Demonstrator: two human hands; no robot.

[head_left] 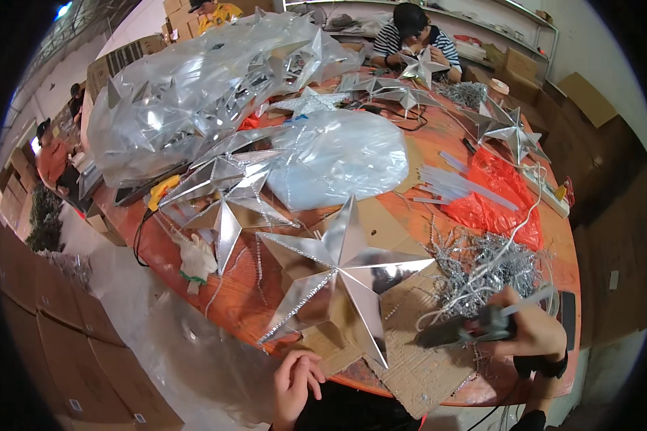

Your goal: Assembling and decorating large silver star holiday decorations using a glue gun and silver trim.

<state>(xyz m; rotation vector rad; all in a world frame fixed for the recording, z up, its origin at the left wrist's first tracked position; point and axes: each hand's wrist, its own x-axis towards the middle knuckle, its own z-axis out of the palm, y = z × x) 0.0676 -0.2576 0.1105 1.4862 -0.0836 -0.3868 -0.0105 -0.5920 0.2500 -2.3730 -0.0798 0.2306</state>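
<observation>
In my right hand [528, 332] is a dark glue gun [474, 327], its nozzle pointing left over the cardboard. A pale translucent glue stick [528, 300] sticks out of its back. A large shiny silver star [341, 271] lies before me, with strings of sparkling beads along some of its ridges. My left hand [296, 379] is at the table's front edge, below the star's lower left point. Its fingers are loosely bent and somewhat apart, with nothing visible in them. Under the star and the gun lies a cardboard sheet [428, 373]. A silver tinsel heap [482, 269] is beyond the gun.
More silver stars [226, 183] lie at the left, beside a yellow-handled tool [164, 192] and a white glove [198, 258]. Clear plastic bags [345, 154] fill the back. Glue sticks [456, 183] lie by a red bag [492, 194]. Across the table a person [413, 39] handles a star.
</observation>
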